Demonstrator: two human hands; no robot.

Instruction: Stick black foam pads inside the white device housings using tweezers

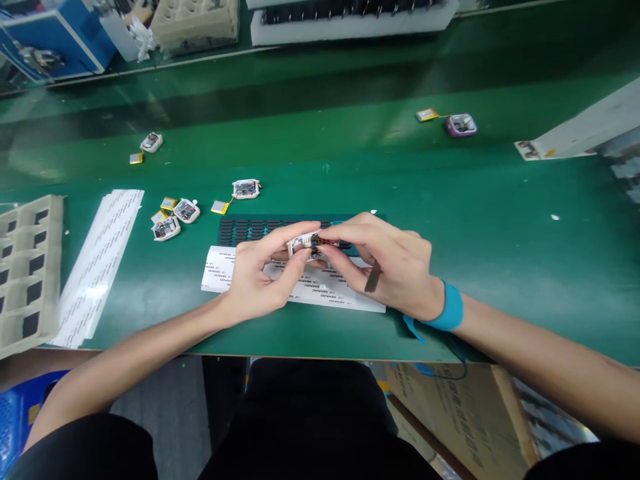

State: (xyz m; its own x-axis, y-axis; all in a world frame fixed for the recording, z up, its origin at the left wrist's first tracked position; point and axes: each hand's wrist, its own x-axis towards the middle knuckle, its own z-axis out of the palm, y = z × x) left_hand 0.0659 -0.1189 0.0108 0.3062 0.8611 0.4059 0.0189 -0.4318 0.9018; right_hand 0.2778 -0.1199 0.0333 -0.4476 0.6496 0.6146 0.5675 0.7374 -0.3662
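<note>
My left hand is closed round a small white device casing, its open side showing electronic parts. The casing is held between thumb and fingers above the printed white sheet. My right hand meets it from the right, thumb and forefinger pinched together at the casing's edge. A dark flat metal tool, perhaps tweezers, sticks out below the right palm; its other end is hidden by the fingers. A blue wrist strap circles the right wrist. Below the hands lie the white sheet and a black slotted strip.
Several open casings with yellow-edged batteries lie left, including a white casing. A purple casing lies at back right. A beige compartment tray and printed white strips occupy the left. A white foam rack stands behind.
</note>
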